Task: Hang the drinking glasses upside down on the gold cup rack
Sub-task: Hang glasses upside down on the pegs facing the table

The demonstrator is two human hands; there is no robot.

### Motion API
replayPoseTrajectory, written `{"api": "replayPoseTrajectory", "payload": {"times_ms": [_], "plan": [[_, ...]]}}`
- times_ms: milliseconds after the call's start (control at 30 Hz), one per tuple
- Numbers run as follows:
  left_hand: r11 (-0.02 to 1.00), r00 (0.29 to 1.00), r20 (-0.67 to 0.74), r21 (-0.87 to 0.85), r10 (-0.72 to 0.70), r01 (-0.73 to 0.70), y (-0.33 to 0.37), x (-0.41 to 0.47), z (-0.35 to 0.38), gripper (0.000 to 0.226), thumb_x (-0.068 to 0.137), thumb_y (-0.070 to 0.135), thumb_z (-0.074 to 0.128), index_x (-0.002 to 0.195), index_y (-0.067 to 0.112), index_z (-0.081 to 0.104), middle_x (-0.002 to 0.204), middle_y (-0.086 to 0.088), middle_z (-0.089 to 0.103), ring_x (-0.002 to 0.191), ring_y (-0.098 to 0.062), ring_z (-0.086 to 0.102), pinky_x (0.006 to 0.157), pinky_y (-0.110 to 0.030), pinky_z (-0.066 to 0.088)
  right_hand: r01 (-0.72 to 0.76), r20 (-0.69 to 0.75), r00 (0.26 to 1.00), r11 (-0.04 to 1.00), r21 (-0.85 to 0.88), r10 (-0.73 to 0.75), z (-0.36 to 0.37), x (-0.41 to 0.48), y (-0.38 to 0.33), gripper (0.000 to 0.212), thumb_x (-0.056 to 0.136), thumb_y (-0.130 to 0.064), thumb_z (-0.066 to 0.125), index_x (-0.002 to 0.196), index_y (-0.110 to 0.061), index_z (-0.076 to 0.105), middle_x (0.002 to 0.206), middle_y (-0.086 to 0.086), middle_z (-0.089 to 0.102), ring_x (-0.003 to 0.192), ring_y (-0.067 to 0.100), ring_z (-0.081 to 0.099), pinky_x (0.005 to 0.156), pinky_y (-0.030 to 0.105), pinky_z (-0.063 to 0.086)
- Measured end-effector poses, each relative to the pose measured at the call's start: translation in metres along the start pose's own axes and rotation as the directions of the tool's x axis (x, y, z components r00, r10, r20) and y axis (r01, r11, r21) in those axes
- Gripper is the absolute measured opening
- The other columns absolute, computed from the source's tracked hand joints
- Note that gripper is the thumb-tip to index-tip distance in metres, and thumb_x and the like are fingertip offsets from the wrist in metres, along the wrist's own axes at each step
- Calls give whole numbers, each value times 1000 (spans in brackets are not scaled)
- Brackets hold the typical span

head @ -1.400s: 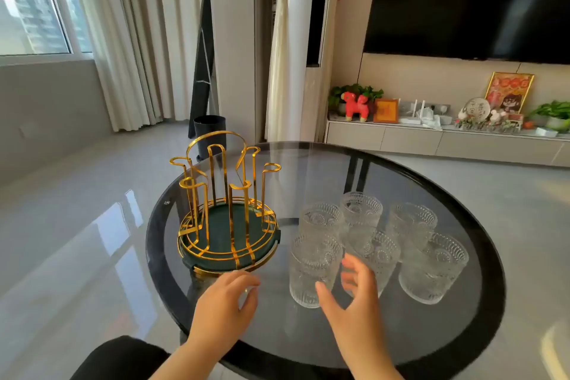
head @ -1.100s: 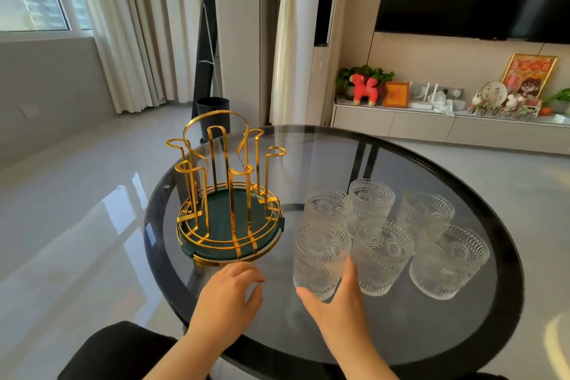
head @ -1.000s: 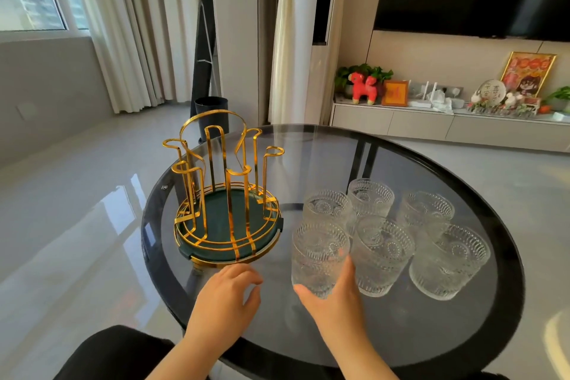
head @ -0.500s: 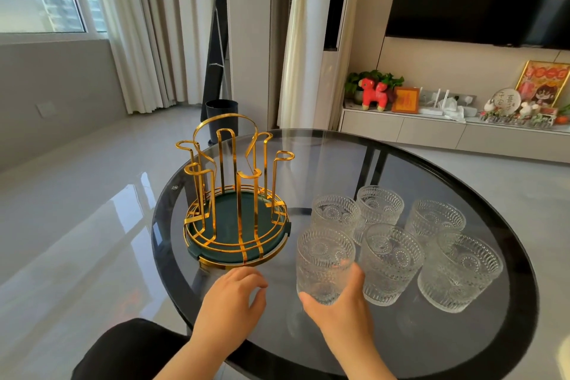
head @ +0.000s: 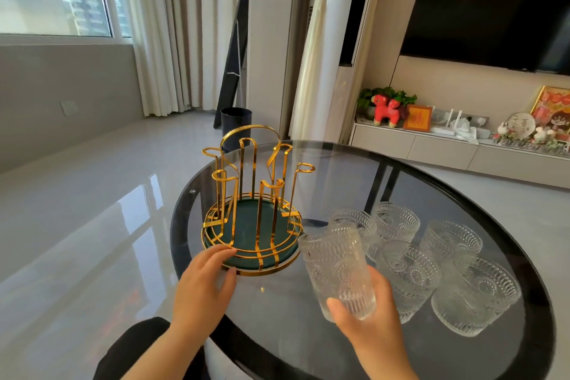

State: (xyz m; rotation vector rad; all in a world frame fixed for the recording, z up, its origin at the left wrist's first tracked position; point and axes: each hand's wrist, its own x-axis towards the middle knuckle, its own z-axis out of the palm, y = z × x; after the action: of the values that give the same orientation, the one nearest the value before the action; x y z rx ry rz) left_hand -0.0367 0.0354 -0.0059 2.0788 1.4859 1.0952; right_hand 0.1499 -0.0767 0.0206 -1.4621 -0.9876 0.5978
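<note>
A gold wire cup rack [head: 253,194] with a dark green base stands upright on the left half of the round glass table [head: 339,170]; no glass hangs on its prongs. My left hand [head: 205,284] rests at the rack's near rim, fingertips touching the gold ring. An embossed clear drinking glass [head: 336,268] is lifted off the table, mouth up and tilted a little to the left, with my right hand [head: 370,327] gripping its base. Several more embossed glasses [head: 413,274] stand upright in a cluster on the right half of the table.
The table's black rim [head: 543,302] curves close behind the glasses on the right. Beyond the table are a dark bin [head: 236,122], curtains, and a low TV cabinet [head: 447,148] with ornaments. A dark seat or knee [head: 138,348] shows at the bottom left.
My right hand has lifted the nearest glass off the table and brought it toward the rack. My left hand has slid forward onto the rack's near rim. The camera has moved closer.
</note>
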Motion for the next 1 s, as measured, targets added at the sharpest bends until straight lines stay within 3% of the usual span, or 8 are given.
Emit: {"api": "replayPoseTrajectory", "payload": {"times_ms": [100,233,333,400,633,767,900,1000], "plan": [[996,995,71,66,-66,61,-13,16,-2,53,86,25,53,134,20,31,148,-5,29,134,-26,29,109,-43,28,32,17,999,999,17,-32,-3,8,-25,47,46,-26,66,87,-39,46,95,-16,55,80,-8,56,56,9,42],[986,978,189,156,-90,61,-28,25,4,62,89,38,43,139,27,8,154,1,9,140,-23,12,114,-40,14,48,43,998,995,82,-52,-10,22,-52,45,48,-24,65,86,-38,47,96,-13,56,74,-17,57,51,4,43],[987,982,177,155,-66,39,-33,25,7,61,89,40,40,139,29,6,154,2,6,140,-20,9,114,-38,7,104,62,992,994,42,-106,-13,34,-67,47,47,-26,67,89,-38,48,103,-11,57,94,-1,57,68,15,44],[987,985,165,158,-44,18,-34,24,8,60,90,41,38,139,29,5,154,2,6,141,-18,7,114,-35,3,156,101,983,987,-36,-152,-11,43,-79,48,48,-30,68,90,-40,47,105,-16,55,99,-2,52,72,17,40],[988,988,152,154,-16,-8,-35,25,7,57,91,43,32,138,31,3,154,4,3,141,-13,1,112,-29,-5,368,274,915,889,-272,-294,7,77,-134,49,52,-43,71,90,-50,41,101,-28,47,97,-8,46,71,14,38],[990,988,152,144,-16,-6,-37,24,7,58,90,44,33,138,32,2,154,5,2,140,-13,0,110,-27,-7,440,357,882,806,-396,-306,21,95,-153,62,58,-35,72,113,-38,44,94,-30,43,84,-13,43,60,-2,36],[989,990,137,148,-13,-8,-38,25,8,60,89,47,34,138,32,3,154,5,2,141,-14,1,106,-27,-9,446,408,876,755,-480,-258,38,107,-156,71,61,-33,74,125,-27,42,118,-7,50,101,8,45,75,16,36],[987,991,135,157,0,-21,-39,25,9,61,89,48,34,138,33,2,154,6,2,140,-13,-1,105,-26,-10,419,422,882,755,-504,-209,51,114,-150,71,62,-32,74,125,-26,41,128,1,49,106,13,45,82,26,35]]}}
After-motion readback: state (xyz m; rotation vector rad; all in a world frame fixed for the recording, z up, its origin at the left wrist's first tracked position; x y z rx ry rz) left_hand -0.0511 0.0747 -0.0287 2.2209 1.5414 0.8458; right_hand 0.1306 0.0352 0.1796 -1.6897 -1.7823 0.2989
